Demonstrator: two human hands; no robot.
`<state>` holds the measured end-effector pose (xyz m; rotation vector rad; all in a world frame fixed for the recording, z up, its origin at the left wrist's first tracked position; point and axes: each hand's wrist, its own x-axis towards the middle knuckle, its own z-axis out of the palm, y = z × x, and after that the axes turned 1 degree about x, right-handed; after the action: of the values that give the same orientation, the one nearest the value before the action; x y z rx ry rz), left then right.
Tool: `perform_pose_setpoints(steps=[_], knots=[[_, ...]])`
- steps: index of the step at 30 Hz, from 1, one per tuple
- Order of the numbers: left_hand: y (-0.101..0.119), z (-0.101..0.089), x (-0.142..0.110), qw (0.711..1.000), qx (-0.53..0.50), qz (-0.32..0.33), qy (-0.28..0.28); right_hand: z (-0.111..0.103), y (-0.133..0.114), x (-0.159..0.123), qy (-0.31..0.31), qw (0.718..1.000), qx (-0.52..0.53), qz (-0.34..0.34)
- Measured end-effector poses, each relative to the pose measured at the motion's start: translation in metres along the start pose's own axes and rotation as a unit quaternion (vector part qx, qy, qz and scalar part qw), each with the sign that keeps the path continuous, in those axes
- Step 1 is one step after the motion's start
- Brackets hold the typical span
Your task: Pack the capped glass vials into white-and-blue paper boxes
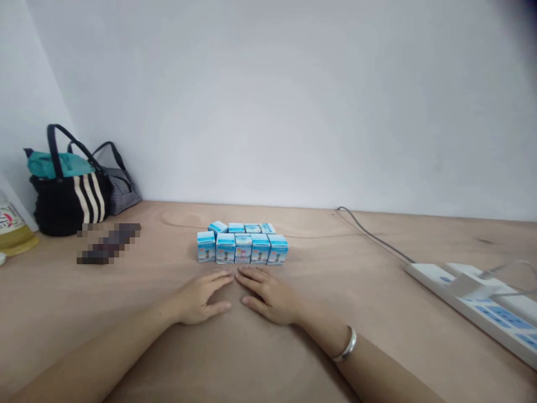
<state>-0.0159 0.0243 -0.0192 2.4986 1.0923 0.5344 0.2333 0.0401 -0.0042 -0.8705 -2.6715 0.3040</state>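
Several small blue and white cardboard boxes (225, 248) stand in two rows in the middle of the table. The back row is partly hidden by the front one, and its leftmost box (217, 228) is turned at an angle. My left hand (200, 296) lies flat on the table just in front of the boxes, thumb apart from the fingers, holding nothing. Mirroring it, my right hand (271, 295) rests flat with its fingertips close to those of the left. Neither hand appears to touch a box. A silver bangle (347, 344) circles my right wrist.
On the right lies a white power strip (470, 305) with a plug in it; its grey cable (373, 235) runs back to the wall. Far left are a black striped bag (71, 204), a grey striped bag (125, 190), a bottle of yellow liquid (14, 232) and a pixelated dark object (109, 244).
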Motion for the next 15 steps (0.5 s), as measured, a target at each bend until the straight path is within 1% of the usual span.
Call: perform_pose_setpoints(steps=[6,15], knots=[[0.0014,-0.0006,0.0023,1.000,0.001,0.002,0.005,0.0002,-0.0037,0.0006,0.003,1.000,0.003,0.005],[-0.0010,0.0017,0.0019,1.000,-0.002,0.002,0.015,0.0031,0.0006,-0.0003,0.016,1.000,0.012,-0.003]])
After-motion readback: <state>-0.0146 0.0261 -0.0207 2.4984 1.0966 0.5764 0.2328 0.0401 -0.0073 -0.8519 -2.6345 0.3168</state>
